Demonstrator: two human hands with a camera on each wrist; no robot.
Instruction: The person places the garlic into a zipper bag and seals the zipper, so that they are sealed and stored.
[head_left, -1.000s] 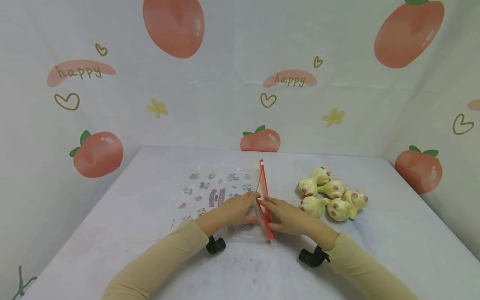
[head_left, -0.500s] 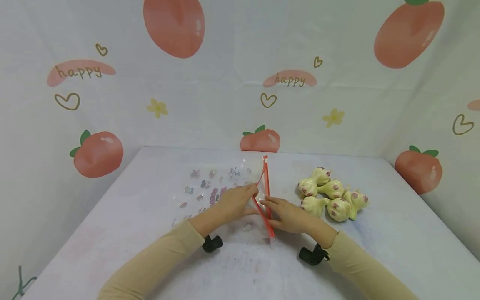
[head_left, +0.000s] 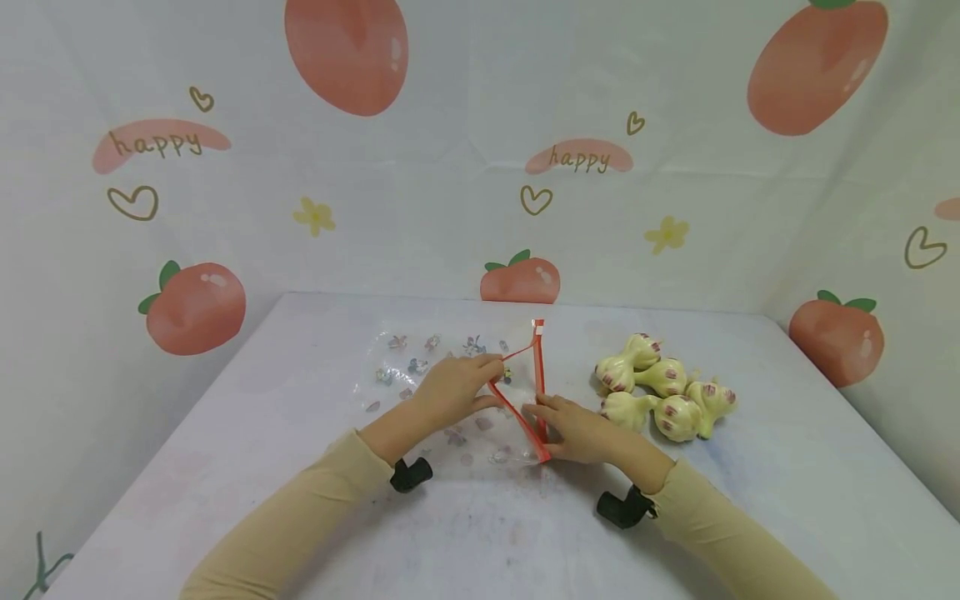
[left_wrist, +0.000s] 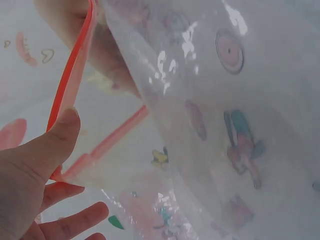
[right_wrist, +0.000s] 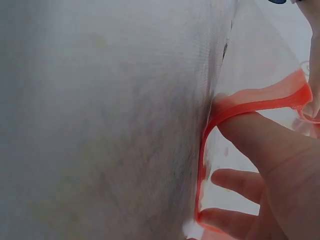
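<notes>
A clear zip bag [head_left: 480, 429] with small cartoon prints and a red zip edge lies on the table, its mouth facing right. My left hand [head_left: 452, 392] pinches the upper red edge between thumb and fingers, holding it up and to the left. In the left wrist view, the thumb [left_wrist: 62, 132] lies against the red strip [left_wrist: 75, 65]. My right hand [head_left: 579, 431] is at the mouth with fingers spread. The right wrist view has its thumb [right_wrist: 260, 137] against the raised strip and its fingers touching the lower strip [right_wrist: 199, 185].
Several garlic bulbs [head_left: 678, 417] lie clustered right of the bag, beyond my right hand. Each wrist carries a black camera mount [head_left: 411, 475]. A white printed cloth backdrop [head_left: 420, 217] stands behind the table [head_left: 480, 533].
My left hand has moved left and slightly away from me, pulling the upper red edge along. The bag's mouth gapes wider. The right hand has barely moved.
</notes>
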